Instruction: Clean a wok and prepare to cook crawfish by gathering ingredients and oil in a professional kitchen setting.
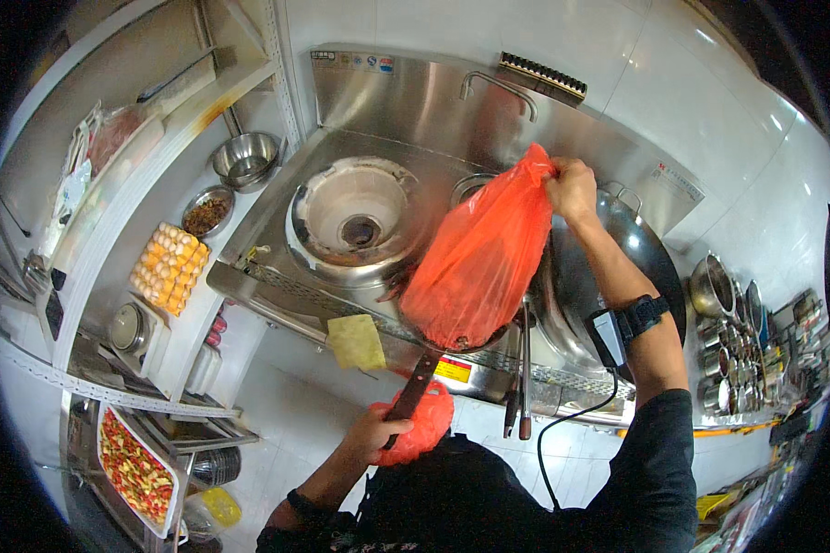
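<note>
My right hand (572, 189) is closed on the gathered upper end of a red plastic bag (489, 249), held up between the stove's burner and the wok. The bag hangs slanted toward the lower left, and darkish contents show through its lower part. My left hand (378, 433) grips the dark handle (412, 396) of a utensil whose round rim (470, 346) shows just under the bag; the bag hides the rest of it, so I cannot tell whether it is a pan or a strainer. A crumpled red plastic bag (424, 429) is right beside my left hand.
An uncovered burner (360, 226) is left of the bag, a large black wok (632, 263) right. A yellowish cloth (356, 342) lies on the stove's front edge. Left shelves hold eggs (169, 267), a steel bowl (245, 161) and a tray of chopped peppers (138, 465). Steel pots (712, 286) stand right.
</note>
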The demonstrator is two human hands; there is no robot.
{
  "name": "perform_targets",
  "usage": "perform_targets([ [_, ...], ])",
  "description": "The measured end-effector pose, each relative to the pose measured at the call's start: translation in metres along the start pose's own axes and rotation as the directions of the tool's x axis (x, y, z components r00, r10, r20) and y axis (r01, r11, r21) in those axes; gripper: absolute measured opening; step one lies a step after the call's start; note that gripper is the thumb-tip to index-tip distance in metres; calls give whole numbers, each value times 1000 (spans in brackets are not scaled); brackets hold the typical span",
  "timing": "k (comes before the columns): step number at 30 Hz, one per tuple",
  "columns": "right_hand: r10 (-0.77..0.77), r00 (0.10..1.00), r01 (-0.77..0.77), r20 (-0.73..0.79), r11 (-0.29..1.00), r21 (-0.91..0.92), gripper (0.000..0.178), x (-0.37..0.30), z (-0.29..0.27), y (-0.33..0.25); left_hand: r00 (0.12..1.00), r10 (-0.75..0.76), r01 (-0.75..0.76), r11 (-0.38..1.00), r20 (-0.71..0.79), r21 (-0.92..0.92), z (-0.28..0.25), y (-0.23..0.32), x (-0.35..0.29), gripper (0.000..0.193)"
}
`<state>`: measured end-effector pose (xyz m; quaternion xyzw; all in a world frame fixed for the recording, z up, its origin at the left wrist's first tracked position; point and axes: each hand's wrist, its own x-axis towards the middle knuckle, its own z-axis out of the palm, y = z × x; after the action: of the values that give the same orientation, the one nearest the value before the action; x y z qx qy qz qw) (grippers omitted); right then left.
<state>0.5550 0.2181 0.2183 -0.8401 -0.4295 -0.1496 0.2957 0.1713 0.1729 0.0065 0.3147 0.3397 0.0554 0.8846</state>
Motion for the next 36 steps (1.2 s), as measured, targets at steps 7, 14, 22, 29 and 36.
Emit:
perform_targets([
  [7,-94,988,81,-123,991,-106,21,35,-35,-2,987,96,-50,946,-130,321,24,2,2,12],
  [14,-159,972,152,-172,987,-55,22,57,-55,-15,973,175,-91,887,-148,452,20,-13,26,18],
  [22,-167,986,168,-16,980,111,24,69,-103,-93,986,129,-97,957,-102,272,-5,-27,29,27],
  [29,-273,962,255,30,929,267,27,54,-90,-143,945,200,-187,980,-257,74,-56,-33,-40,28],
  [36,-583,810,217,58,390,895,28,-24,-52,-257,461,364,-620,785,-810,0,-99,-50,-167,23],
])
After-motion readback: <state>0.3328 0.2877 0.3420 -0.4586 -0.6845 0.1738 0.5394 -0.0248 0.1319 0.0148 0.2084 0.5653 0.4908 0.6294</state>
